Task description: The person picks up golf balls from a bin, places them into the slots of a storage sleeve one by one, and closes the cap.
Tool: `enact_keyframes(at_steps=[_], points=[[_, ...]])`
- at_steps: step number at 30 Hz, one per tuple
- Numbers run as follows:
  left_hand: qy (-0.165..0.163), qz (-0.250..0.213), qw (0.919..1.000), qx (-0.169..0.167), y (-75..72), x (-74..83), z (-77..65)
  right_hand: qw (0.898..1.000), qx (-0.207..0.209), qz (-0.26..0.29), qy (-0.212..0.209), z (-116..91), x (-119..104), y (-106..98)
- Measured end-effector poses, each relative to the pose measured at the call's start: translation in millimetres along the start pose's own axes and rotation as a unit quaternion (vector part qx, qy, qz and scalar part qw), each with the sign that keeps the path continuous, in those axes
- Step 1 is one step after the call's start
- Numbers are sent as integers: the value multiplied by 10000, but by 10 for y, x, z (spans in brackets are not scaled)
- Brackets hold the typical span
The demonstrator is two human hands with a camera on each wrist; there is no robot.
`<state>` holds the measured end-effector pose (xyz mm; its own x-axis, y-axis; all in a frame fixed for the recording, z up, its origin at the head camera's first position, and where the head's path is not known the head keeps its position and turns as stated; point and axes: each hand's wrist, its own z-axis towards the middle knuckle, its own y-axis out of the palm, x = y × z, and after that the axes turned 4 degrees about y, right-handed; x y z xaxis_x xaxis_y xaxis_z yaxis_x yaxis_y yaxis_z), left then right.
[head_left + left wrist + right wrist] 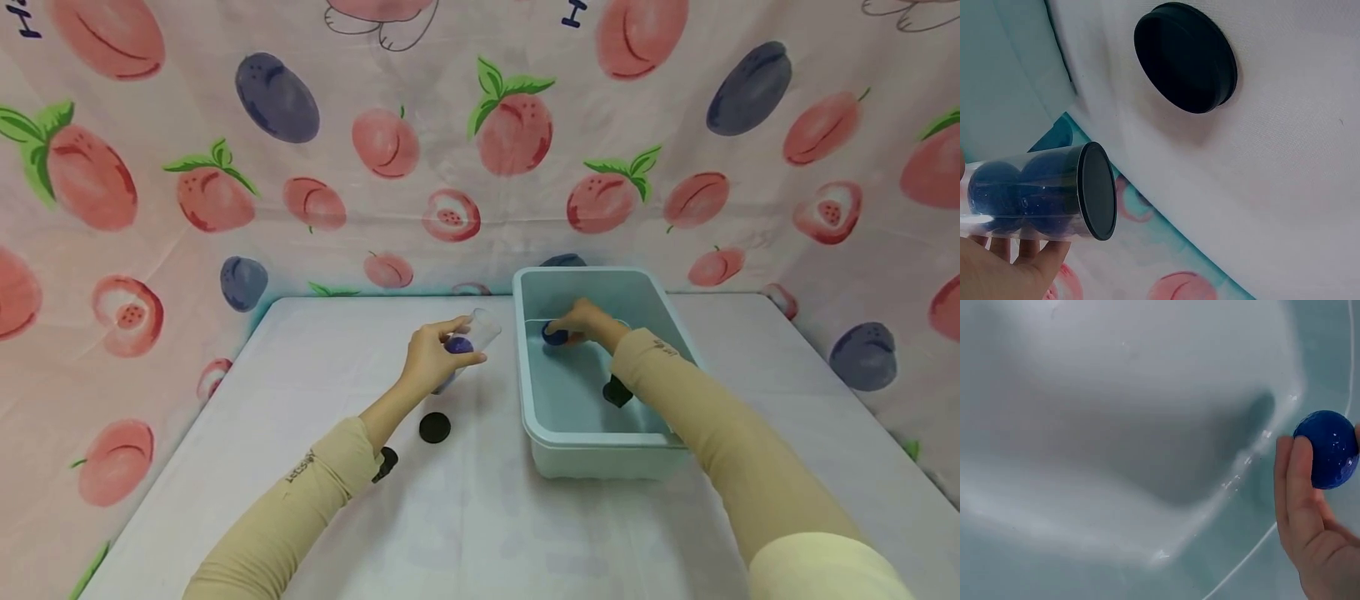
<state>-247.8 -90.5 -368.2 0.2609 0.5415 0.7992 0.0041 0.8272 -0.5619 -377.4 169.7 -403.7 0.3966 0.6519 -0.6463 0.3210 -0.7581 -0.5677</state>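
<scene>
My left hand (429, 357) grips a clear plastic tube (486, 327) held tilted above the table. Two blue balls (1047, 190) lie inside it against a black end cap (1097, 191), as the left wrist view shows. Inside the light blue bin (531, 392), my right hand (588, 321) pinches a shiny blue ball (1329, 450) between thumb and fingers, near the bin's left wall. A loose round black lid (435, 427) lies on the table below the tube; in the left wrist view its hollow side shows.
A black object (617, 392) lies in the bin under the right forearm, partly covered. Another small black object (386, 464) shows beside the left sleeve. The white table (465, 533) meets a fruit-patterned cloth (450, 125) at its back edge.
</scene>
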Motion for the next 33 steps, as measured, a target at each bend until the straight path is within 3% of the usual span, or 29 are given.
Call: enact_keyframes(at_steps=[4,10,25,33], points=[[14,18,10000,-4,10,1,-5,9988,-446,202,-52,-508,-172,-39],[36,1,10000,-47,29,14,-3,9931,-808,846,1,-827,-281,-105],[171,-54,9998,6,42,75,34,9785,-1176,1649,-397,-787,-300,-236],[192,-118,9997,-4,37,69,58,9645,-1617,1998,-608,-837,-301,-321]])
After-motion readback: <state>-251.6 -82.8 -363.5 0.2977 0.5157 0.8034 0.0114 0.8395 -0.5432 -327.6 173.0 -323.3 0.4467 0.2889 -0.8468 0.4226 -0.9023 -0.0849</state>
